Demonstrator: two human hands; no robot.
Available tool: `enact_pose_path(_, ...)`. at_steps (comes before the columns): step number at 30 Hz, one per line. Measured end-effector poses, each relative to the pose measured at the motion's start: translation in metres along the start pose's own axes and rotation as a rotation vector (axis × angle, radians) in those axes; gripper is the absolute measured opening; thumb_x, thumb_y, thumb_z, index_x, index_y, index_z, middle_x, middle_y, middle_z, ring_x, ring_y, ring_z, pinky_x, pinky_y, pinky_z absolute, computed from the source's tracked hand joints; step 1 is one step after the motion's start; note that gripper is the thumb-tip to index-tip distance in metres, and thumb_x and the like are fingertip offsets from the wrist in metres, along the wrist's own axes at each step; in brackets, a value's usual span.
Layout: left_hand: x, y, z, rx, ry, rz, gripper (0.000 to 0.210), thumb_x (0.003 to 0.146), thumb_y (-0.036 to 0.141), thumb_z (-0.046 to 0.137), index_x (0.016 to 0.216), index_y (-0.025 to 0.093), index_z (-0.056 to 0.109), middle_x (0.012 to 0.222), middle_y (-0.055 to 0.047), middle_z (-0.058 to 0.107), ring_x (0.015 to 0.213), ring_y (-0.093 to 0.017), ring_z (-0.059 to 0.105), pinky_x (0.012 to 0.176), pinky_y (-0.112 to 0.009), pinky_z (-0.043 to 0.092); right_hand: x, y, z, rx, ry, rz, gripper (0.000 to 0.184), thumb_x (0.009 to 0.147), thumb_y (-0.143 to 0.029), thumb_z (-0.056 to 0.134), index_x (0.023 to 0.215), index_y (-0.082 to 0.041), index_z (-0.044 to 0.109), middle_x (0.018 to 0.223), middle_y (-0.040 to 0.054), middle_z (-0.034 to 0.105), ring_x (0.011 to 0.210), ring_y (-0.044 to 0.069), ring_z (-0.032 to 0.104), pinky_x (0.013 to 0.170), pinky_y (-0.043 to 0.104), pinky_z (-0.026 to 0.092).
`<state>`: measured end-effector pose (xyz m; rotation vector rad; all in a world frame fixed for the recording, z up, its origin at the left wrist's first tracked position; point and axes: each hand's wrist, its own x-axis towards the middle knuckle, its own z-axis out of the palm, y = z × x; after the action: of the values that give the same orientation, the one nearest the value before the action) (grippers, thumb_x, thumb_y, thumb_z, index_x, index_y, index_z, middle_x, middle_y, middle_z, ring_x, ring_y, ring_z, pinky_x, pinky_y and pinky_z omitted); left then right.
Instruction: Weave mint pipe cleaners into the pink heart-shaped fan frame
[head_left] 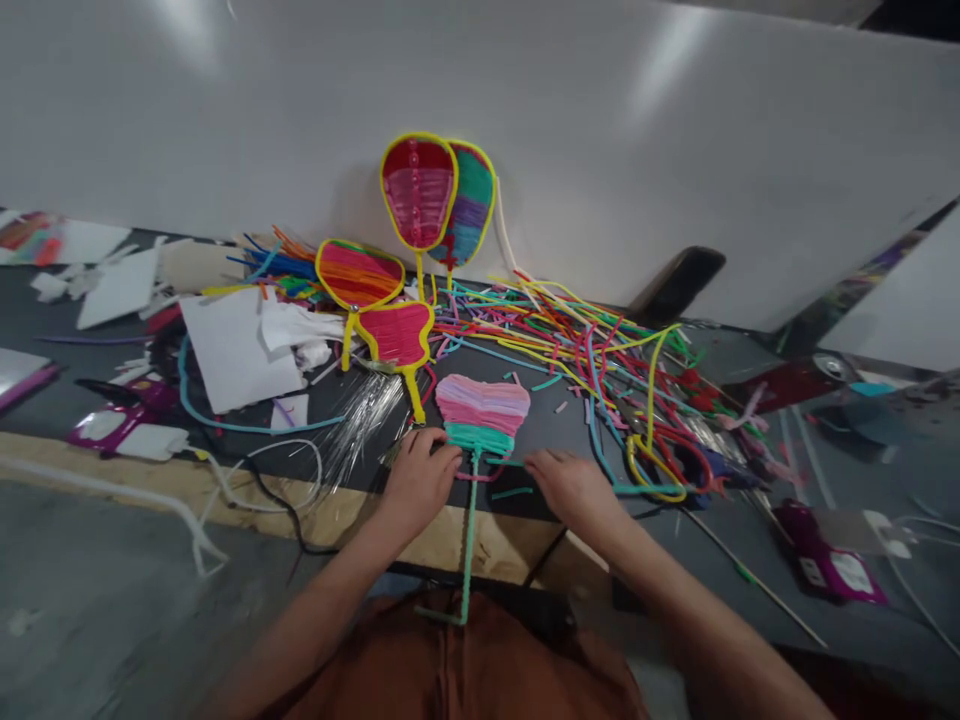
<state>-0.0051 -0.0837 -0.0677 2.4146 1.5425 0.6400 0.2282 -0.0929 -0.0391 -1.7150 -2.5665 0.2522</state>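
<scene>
A small hand fan (482, 405) made of pipe cleaners lies flat at the front of the dark table, with pink and lilac rows above green ones. Its twisted green handle (470, 540) hangs over the table edge toward my body and bends at the end. My left hand (420, 478) is closed, its fingertips at the fan's lower left edge. In a pinch, my right hand (574, 490) holds a short green pipe cleaner (507, 462) just below the fan's lower right. Another green piece (512, 492) lies loose nearer the edge.
Yellow-rimmed fans (420, 190) lean on the grey wall, and a pink one (396, 335) lies behind my left hand. Loose pipe cleaners (540, 325) pile up behind. Scissors (652, 450) lie to the right, a purple glue gun (825, 565) beyond, white sheets (240, 350) at left.
</scene>
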Motion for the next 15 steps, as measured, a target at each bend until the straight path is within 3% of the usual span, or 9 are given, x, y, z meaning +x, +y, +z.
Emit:
enact_pose_path(5, 0.002, -0.002, 0.003, 0.022, -0.028, 0.028, 0.021, 0.086, 0.017, 0.045, 0.085, 0.018, 0.066, 0.097, -0.010, 0.056, 0.094, -0.023, 0.051, 0.085, -0.037, 0.043, 0.000, -0.012, 0.009, -0.147, 0.014, 0.015, 0.020, 0.092, -0.023, 0.044, 0.086, -0.022, 0.062, 0.083, 0.0054, 0.066, 0.078, 0.018, 0.059, 0.057, 0.026, 0.034)
enact_pose_path(10, 0.007, -0.004, 0.003, 0.038, -0.062, 0.033, 0.018, 0.085, 0.018, 0.048, 0.087, 0.020, 0.066, 0.092, -0.008, 0.059, 0.090, -0.022, 0.053, 0.082, -0.035, 0.043, 0.017, -0.026, 0.013, -0.085, 0.055, 0.021, 0.023, 0.093, -0.026, 0.041, 0.084, -0.021, 0.062, 0.083, 0.0054, 0.067, 0.083, 0.019, 0.057, 0.063, 0.027, 0.035)
enact_pose_path(15, 0.015, -0.001, -0.004, 0.089, -0.187, 0.004, 0.013, 0.083, 0.019, 0.053, 0.086, 0.018, 0.066, 0.093, -0.007, 0.059, 0.090, -0.021, 0.053, 0.083, -0.035, 0.044, 0.024, -0.035, 0.024, -0.001, 0.077, 0.064, 0.021, 0.092, -0.027, 0.043, 0.086, -0.021, 0.062, 0.088, 0.0057, 0.067, 0.086, 0.019, 0.056, 0.064, 0.026, 0.036)
